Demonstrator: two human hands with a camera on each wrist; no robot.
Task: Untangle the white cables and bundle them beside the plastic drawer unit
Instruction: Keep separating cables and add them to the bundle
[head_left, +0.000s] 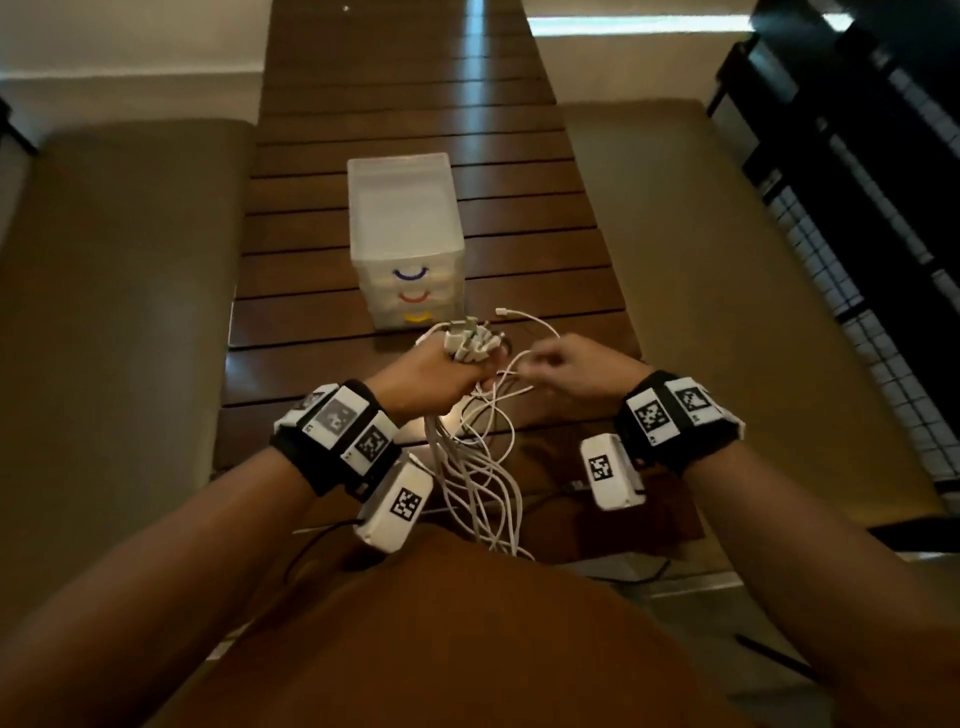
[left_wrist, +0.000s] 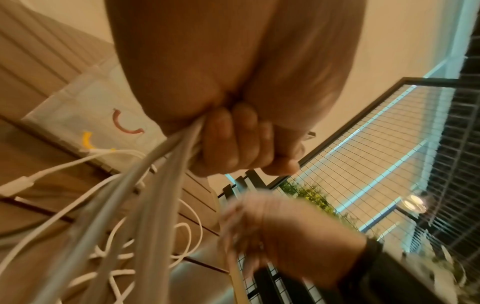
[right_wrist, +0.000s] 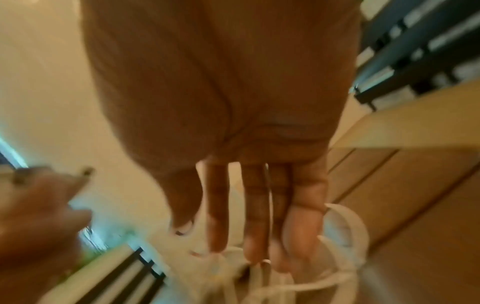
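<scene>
A bundle of white cables (head_left: 483, 467) hangs from my left hand (head_left: 441, 371) over the table's near edge, its plug ends sticking up above the fist. In the left wrist view the left hand's fingers (left_wrist: 233, 144) are curled round the cables (left_wrist: 155, 185). My right hand (head_left: 563, 366) is just right of the bundle, at a loose loop. The right wrist view is blurred; it shows the right hand's fingers (right_wrist: 259, 216) fairly straight, among cable loops (right_wrist: 345, 226). The translucent plastic drawer unit (head_left: 405, 234) stands just beyond both hands, with coloured handles (left_wrist: 124, 125).
The slatted dark wooden table (head_left: 415, 104) runs away from me, with cushioned benches to the left (head_left: 130, 312) and right (head_left: 727, 312). A black wire-grid rack (head_left: 857, 208) stands at the far right. One loose plug end (head_left: 503, 312) lies by the drawer unit's front.
</scene>
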